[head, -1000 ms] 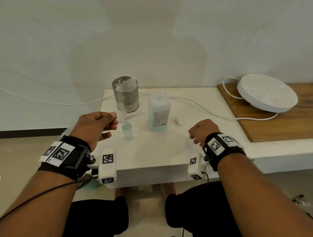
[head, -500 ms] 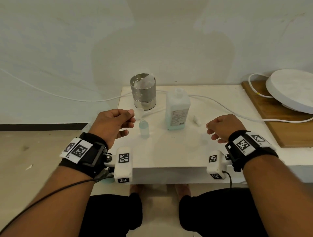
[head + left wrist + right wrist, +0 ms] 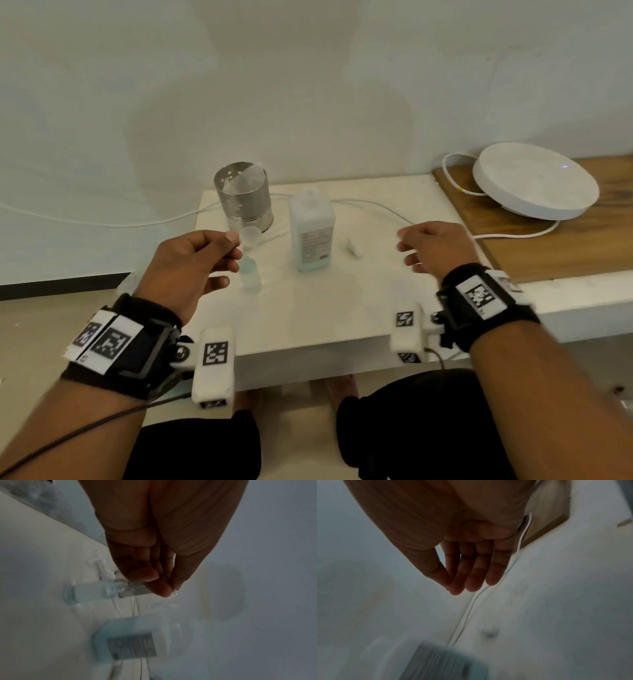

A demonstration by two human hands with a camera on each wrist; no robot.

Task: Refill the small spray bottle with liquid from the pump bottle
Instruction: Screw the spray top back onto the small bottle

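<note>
Standing upright on the white table [image 3: 342,308], the small spray bottle [image 3: 249,277] sits just right of our left hand [image 3: 191,267], whose thumb and forefinger pinch a thin clear tube [image 3: 177,600]. The pump bottle [image 3: 311,233] stands behind it, uncapped. Our right hand [image 3: 433,248] hovers with fingers relaxed and spread, holding nothing, well right of both bottles. Bare tabletop lies between our hands, out to the near edge.

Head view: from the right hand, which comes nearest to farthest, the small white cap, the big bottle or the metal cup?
From the right hand:
1. Small white cap, just to its left.
2. Big bottle, mid-table.
3. Metal cup, back left.
</note>
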